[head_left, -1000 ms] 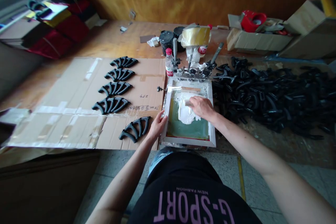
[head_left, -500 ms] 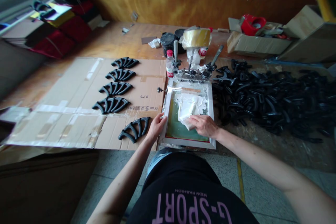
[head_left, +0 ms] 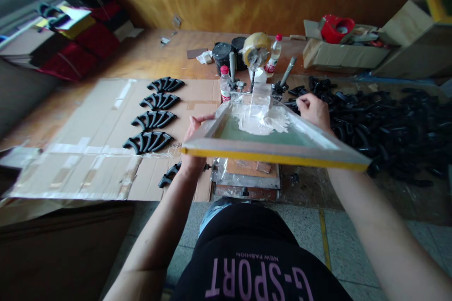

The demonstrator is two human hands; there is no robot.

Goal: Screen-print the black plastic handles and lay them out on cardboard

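Evidently the step in hand is the lift: the screen frame [head_left: 275, 155] stands tilted up between both hands, its yellow near edge high and toward the body and its far edge down at the hinge clamps [head_left: 240, 85] beyond the fingertips. The left hand [head_left: 193, 131] grasps the frame's left rail, fingers curled over the top and the forearm rising steeply to it. The right hand [head_left: 313, 110] is closed on the right rail further along, nearer the clamps, with its arm stretched long and low under the frame's corner. A pool of white ink [head_left: 261, 120] sits on the mesh between the hands, toward the far end. Below the frame, under both wrists, a brown board [head_left: 249, 169] lies exposed. By my judgement any next move at that board calls for one hand to let go while the other keeps the frame up, and steady, so the ink does not run. To the right of the right hand spreads a heap of loose black parts [head_left: 381, 127]. To the left of the left hand, fan-shaped black pieces [head_left: 151, 120] lie in a row on a cardboard sheet [head_left: 106, 169], one piece [head_left: 169, 176] just beside the left wrist.
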